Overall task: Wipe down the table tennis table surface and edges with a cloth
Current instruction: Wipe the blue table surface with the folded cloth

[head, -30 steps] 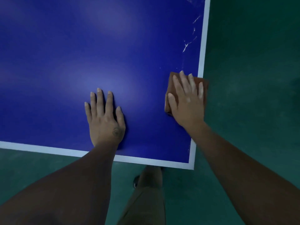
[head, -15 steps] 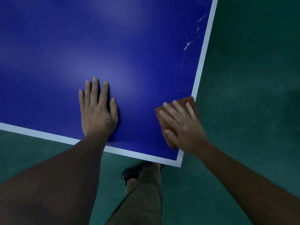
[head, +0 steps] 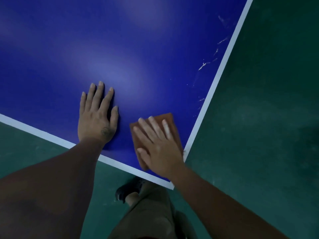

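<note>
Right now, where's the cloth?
Head view: the cloth lies flat under the right hand at the near right corner of the table, just inside the white edge line.

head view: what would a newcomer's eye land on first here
The deep blue table top fills the view, its white-lined corner low in the frame. There the right hand presses flat on a brown cloth, while the left hand lies flat on the top beside it. White scuff marks streak the top by the right edge.

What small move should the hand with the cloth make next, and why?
Probably slide the cloth forward along the right edge: the right hand presses it flat near the corner, while white streaks show on the table farther along that edge.
</note>
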Tool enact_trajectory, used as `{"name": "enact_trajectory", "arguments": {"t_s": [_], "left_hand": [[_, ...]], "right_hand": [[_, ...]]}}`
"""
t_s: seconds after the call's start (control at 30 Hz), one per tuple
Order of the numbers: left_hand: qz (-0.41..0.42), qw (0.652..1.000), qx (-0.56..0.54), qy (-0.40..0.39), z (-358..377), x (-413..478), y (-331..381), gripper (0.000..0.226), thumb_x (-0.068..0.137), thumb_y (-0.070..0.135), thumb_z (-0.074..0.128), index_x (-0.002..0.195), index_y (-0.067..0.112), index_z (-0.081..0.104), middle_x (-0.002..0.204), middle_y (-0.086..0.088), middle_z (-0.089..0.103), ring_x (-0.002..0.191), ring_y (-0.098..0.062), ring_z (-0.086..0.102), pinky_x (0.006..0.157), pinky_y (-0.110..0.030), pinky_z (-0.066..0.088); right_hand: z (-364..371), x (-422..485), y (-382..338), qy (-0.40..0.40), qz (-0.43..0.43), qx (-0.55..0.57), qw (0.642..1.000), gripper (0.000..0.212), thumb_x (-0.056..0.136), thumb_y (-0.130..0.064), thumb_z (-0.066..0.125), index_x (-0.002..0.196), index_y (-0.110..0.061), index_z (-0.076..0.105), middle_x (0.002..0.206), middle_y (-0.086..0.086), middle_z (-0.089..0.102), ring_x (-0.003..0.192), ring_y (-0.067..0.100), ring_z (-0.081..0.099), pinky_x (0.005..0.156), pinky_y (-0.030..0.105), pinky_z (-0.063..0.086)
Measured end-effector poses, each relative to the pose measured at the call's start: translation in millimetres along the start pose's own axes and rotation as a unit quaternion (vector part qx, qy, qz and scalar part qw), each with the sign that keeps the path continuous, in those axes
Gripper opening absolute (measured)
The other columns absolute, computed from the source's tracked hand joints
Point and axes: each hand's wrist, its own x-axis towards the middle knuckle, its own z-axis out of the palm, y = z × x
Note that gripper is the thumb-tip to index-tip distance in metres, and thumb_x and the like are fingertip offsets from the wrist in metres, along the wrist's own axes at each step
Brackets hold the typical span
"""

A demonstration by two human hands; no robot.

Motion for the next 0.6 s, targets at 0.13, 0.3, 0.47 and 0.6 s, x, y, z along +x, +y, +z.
{"name": "enact_trajectory", "arguments": {"t_s": [0.13, 0.3, 0.47, 0.6], "left_hand": [[-0.003, 1.0, -0.005, -0.001, 1.2, 0.5, -0.4, 0.058, 0.115, 0.042, 0.041, 0.169, 0.02, 0.039, 0.18, -0.007, 0.025, 0.169, -0.029, 0.015, 0.136, -0.056, 0.013], [-0.005, 1.0, -0.008, -0.003, -3.6, -0.6, 1.1, 0.056, 0.116, 0.041, 0.043, 0.167, 0.019, 0.042, 0.18, -0.007, 0.027, 0.169, -0.029, 0.017, 0.136, -0.056, 0.014], [-0.005, 1.0, -0.006, -0.009, -6.2, -0.7, 1.9, 0.057, 0.117, 0.044, 0.04, 0.169, 0.021, 0.039, 0.18, -0.006, 0.026, 0.169, -0.028, 0.016, 0.137, -0.051, 0.011], [-0.008, 1.0, 0.005, -0.012, -7.7, -2.8, 3.8, 0.057, 0.117, 0.043, 0.04, 0.169, 0.02, 0.039, 0.18, -0.007, 0.026, 0.169, -0.029, 0.018, 0.137, -0.051, 0.012]], "right_hand": [[-8.8, -9.6, 27.1, 0.003, -0.023, 0.003, 1.0, 0.068, 0.109, -0.051, 0.049, 0.169, -0.027, 0.03, 0.18, -0.005, 0.014, 0.167, 0.024, 0.01, 0.131, 0.063, 0.011], [-14.8, -3.3, 53.1, 0.013, 0.089, -0.036, 0.995, 0.065, 0.113, -0.056, 0.034, 0.171, -0.028, 0.024, 0.181, -0.003, 0.012, 0.168, 0.025, 0.004, 0.132, 0.063, 0.009], [0.4, -4.9, 12.8, 0.044, 0.123, -0.027, 0.991, 0.067, 0.112, -0.054, 0.037, 0.171, -0.024, 0.025, 0.18, 0.001, 0.013, 0.167, 0.029, 0.008, 0.131, 0.064, 0.008], [10.5, -40.5, -2.9, 0.005, -0.028, 0.025, 0.999, 0.07, 0.111, -0.057, 0.042, 0.171, -0.025, 0.027, 0.181, -0.001, 0.012, 0.167, 0.029, 0.01, 0.129, 0.066, 0.013]]}}
